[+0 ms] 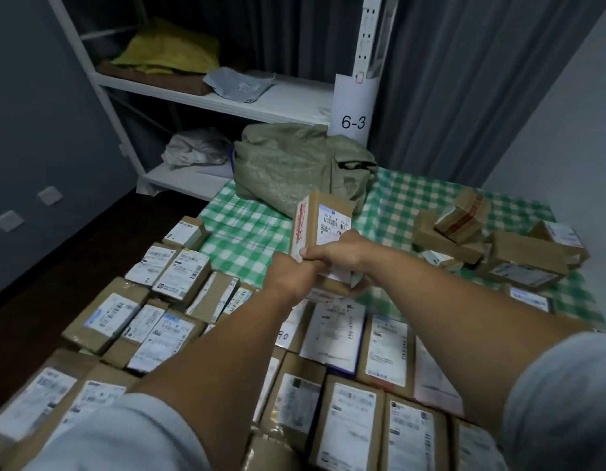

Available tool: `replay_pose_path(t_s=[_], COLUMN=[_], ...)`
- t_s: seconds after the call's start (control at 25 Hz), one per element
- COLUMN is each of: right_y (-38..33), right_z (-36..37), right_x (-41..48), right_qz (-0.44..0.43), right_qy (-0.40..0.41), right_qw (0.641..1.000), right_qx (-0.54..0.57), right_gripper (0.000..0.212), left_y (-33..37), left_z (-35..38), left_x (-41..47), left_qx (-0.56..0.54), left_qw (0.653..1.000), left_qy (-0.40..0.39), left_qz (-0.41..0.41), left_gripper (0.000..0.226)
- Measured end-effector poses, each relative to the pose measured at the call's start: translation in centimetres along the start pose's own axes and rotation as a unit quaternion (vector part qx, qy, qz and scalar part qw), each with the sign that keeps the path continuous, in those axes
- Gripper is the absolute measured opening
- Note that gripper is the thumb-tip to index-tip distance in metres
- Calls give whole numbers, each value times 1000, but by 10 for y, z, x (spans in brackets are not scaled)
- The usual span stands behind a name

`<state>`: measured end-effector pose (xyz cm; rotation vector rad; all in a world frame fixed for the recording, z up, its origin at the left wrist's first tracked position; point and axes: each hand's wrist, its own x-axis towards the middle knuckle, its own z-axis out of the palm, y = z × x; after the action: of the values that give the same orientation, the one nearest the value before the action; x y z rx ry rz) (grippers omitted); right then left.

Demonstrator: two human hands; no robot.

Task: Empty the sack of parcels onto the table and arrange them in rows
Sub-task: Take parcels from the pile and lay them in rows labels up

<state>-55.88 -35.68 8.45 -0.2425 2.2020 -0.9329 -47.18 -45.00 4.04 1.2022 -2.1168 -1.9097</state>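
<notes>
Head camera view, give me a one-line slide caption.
Both hands hold one labelled parcel above rows of parcels, green sack behind.

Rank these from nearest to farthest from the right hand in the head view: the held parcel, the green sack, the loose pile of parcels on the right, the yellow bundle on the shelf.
1. Held parcel: in the grip of the right hand, together with the left hand.
2. Green sack: just behind, at the table's far end.
3. Loose pile: out to the right on the checked cloth.
4. Yellow bundle: upper shelf, far left.
</notes>
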Motion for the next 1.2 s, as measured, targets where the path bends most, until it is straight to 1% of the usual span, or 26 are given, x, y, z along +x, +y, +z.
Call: replay_pose_path(t_s=[0.08,0.12,0.24,0.28,0.32,0.36,0.4,0.48,0.52,0.6,0.72,0.88,0.96,1.04,1.2], right_y=[-20,-29,-58,-67,-75,-82,-88,-94,-97,-100,-103,-101,-101,-100,-95], right_z=[30,44,88,99,114,127,141,172,184,202,221,237,246,251,252], right_x=[14,25,68,83,103,119,133,164,177,200,232,255,263,268,269], right_qz=[12,17,17,9,1,-3,-10,-32,-45,-59,-71,-80,-85,-80,-53], right_qy=[-10,-8,32,53,71,93,107,115,115,114,94,83,69,53,36], right_qw=[1000,1000,999,997,991,978,962,937,928,915,915,926,930,932,943], right_qx=[-21,-25,-32,-60,-114,-185,-253,-328,-351,-382,-385,-359,-351,-349,-326], right_gripper=[59,57,51,55,65,77,83,82,80,80,75,68,64,60,70], left_y=[-10,-15,-30,-33,-39,-45,-51,-66,-76,-90,-103,-109,-114,-116,-115], left_z=[-28,-43,-98,-117,-141,-164,-186,-223,-236,-251,-264,-274,-274,-272,-271], left_x=[21,32,72,84,100,115,129,156,168,186,205,221,226,230,235], left_qx=[-2,2,16,35,62,98,136,204,231,262,334,422,423,414,420], left_qw=[1000,1000,999,998,997,994,990,977,971,963,941,906,905,909,906], left_qy=[-6,-11,-41,-41,-29,-10,13,47,55,58,51,24,11,11,15], left_qz=[-6,-7,-24,-27,-34,-36,-37,-36,-36,-25,2,-27,-44,-46,-47], left_gripper=[64,64,57,53,52,52,47,30,27,30,31,48,52,51,52])
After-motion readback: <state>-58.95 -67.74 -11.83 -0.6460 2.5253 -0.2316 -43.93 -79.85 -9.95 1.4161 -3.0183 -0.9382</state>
